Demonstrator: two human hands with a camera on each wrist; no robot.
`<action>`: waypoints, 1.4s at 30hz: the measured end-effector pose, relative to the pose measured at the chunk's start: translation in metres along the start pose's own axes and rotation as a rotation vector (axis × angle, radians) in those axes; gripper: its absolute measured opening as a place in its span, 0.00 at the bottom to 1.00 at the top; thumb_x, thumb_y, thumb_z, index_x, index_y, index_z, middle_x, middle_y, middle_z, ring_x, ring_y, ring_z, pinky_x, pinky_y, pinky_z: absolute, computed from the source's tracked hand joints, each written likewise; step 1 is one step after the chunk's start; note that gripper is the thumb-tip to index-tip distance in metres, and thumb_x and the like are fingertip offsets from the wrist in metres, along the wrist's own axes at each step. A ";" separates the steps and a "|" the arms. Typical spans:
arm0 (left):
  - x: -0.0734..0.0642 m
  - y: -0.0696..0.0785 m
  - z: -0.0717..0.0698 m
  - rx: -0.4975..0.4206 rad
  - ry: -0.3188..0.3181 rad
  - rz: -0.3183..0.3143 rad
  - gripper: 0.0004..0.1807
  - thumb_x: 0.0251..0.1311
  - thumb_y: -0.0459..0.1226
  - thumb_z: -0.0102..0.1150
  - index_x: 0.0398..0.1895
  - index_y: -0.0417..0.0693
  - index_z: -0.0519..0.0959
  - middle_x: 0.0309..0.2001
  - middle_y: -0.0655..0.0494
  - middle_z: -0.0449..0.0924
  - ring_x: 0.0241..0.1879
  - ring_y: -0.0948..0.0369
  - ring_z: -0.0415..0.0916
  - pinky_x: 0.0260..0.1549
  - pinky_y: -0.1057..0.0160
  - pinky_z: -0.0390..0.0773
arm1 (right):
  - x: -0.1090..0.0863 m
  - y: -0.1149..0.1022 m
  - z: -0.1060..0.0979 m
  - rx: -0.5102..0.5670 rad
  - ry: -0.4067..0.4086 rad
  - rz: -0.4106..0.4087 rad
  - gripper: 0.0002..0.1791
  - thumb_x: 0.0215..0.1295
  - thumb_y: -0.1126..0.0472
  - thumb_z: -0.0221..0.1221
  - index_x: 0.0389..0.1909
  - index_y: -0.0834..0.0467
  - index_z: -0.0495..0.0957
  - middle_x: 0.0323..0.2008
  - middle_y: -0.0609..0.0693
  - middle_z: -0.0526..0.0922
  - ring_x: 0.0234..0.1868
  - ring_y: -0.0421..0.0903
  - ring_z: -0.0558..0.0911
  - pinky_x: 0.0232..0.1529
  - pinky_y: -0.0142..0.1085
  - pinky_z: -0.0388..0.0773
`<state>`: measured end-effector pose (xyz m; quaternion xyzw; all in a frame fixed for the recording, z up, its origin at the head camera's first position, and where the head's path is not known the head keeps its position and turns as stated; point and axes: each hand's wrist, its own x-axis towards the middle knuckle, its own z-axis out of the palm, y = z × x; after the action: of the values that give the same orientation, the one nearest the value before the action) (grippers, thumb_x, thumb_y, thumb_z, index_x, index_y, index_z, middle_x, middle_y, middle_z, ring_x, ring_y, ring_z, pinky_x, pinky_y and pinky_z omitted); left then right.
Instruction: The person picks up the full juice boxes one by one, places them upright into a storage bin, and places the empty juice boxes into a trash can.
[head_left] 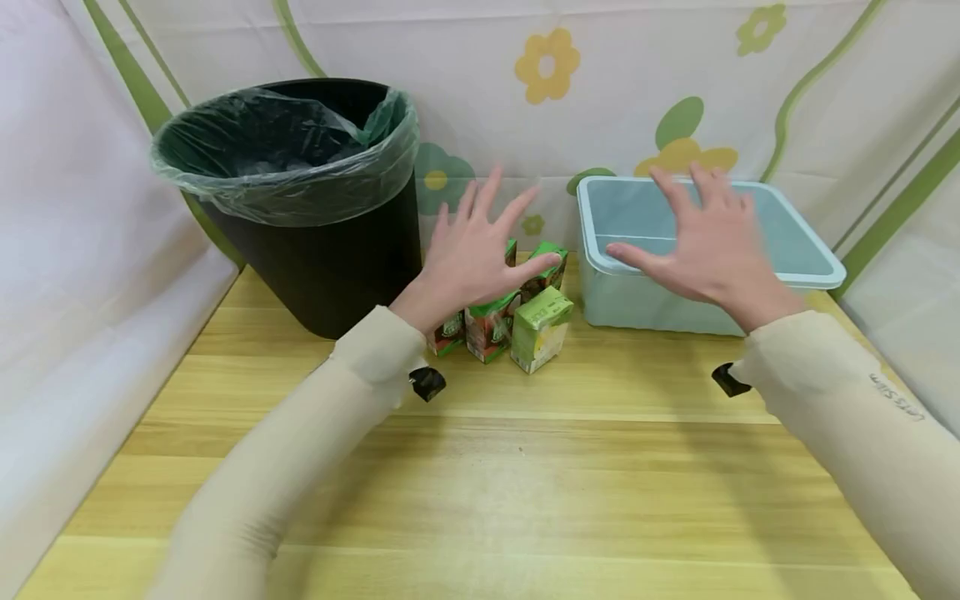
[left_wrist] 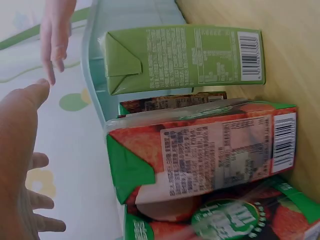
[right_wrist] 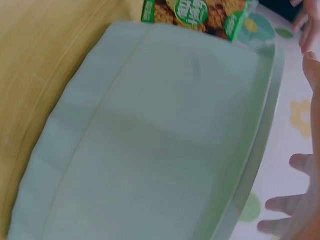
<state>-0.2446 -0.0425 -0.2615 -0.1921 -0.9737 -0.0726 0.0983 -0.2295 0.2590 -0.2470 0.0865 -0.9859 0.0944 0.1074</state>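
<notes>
My left hand [head_left: 468, 258] hovers over a cluster of drink cartons, its fingers spread and nothing in its grasp. At the front of the cluster stand a light green carton [head_left: 542, 332] and a red carton with a green top [head_left: 489, 331]. Behind them is a brown-and-green carton [right_wrist: 190, 12], and another red carton [head_left: 447, 333] is partly hidden below my left wrist. Over a light blue plastic tub [head_left: 652, 302], my right hand [head_left: 712, 237] is held with fingers apart, also holding nothing. Both hands look slightly blurred in the head view.
A black trash bin [head_left: 322, 267] lined with a translucent green bag [head_left: 300, 196] stands at the back left, close to the cartons. Wooden tabletop [head_left: 510, 492] stretches out in front. A white curtain with flower prints [head_left: 480, 75] hangs behind everything.
</notes>
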 end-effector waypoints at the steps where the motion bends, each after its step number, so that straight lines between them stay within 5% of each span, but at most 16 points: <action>1: -0.003 -0.002 -0.001 -0.028 0.014 0.003 0.52 0.62 0.81 0.39 0.87 0.80 0.42 0.89 0.54 0.29 0.87 0.43 0.43 0.79 0.29 0.54 | -0.002 0.005 -0.001 0.026 0.013 0.002 0.61 0.64 0.19 0.53 0.88 0.43 0.41 0.86 0.66 0.37 0.85 0.73 0.40 0.78 0.76 0.39; 8: -0.032 -0.018 -0.005 -0.270 0.144 0.013 0.45 0.68 0.72 0.53 0.83 0.66 0.62 0.86 0.51 0.54 0.80 0.45 0.64 0.76 0.39 0.67 | -0.014 0.046 -0.008 0.187 0.059 0.077 0.55 0.69 0.26 0.57 0.88 0.44 0.45 0.88 0.58 0.43 0.86 0.68 0.44 0.79 0.74 0.44; 14: -0.056 -0.034 0.001 -0.520 0.190 -0.013 0.39 0.70 0.64 0.60 0.80 0.64 0.68 0.81 0.58 0.65 0.79 0.54 0.65 0.74 0.43 0.71 | -0.032 0.083 -0.007 0.314 0.028 0.201 0.52 0.72 0.30 0.57 0.88 0.36 0.40 0.88 0.48 0.41 0.87 0.67 0.41 0.78 0.76 0.43; 20: -0.078 -0.048 0.016 -0.673 0.244 -0.049 0.33 0.70 0.56 0.66 0.75 0.64 0.74 0.74 0.56 0.75 0.72 0.53 0.72 0.67 0.42 0.76 | -0.045 0.107 0.000 0.362 0.033 0.278 0.52 0.73 0.31 0.56 0.88 0.38 0.40 0.88 0.50 0.41 0.87 0.68 0.40 0.78 0.76 0.42; 24: -0.091 -0.053 0.025 -0.728 0.256 -0.090 0.31 0.68 0.55 0.68 0.73 0.67 0.76 0.71 0.55 0.77 0.67 0.54 0.75 0.60 0.42 0.79 | -0.051 0.115 0.004 0.382 0.040 0.309 0.52 0.73 0.31 0.56 0.88 0.41 0.41 0.88 0.54 0.41 0.87 0.69 0.40 0.78 0.76 0.42; 31: -0.104 -0.057 0.035 -0.767 0.278 -0.139 0.31 0.64 0.48 0.75 0.71 0.62 0.79 0.68 0.55 0.80 0.68 0.53 0.77 0.63 0.44 0.80 | -0.060 0.128 0.012 0.477 0.084 0.374 0.50 0.73 0.32 0.56 0.88 0.46 0.47 0.88 0.55 0.40 0.87 0.66 0.39 0.81 0.72 0.41; 42: -0.111 -0.059 0.033 -0.769 0.255 -0.279 0.23 0.63 0.39 0.76 0.62 0.58 0.85 0.60 0.54 0.87 0.57 0.53 0.86 0.51 0.50 0.88 | -0.075 0.136 0.034 0.677 0.194 0.476 0.49 0.72 0.37 0.61 0.87 0.38 0.47 0.88 0.43 0.41 0.86 0.49 0.49 0.87 0.45 0.48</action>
<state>-0.1718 -0.1303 -0.3241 -0.0709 -0.8726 -0.4660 0.1283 -0.1903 0.3946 -0.3194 -0.1223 -0.8771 0.4426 0.1405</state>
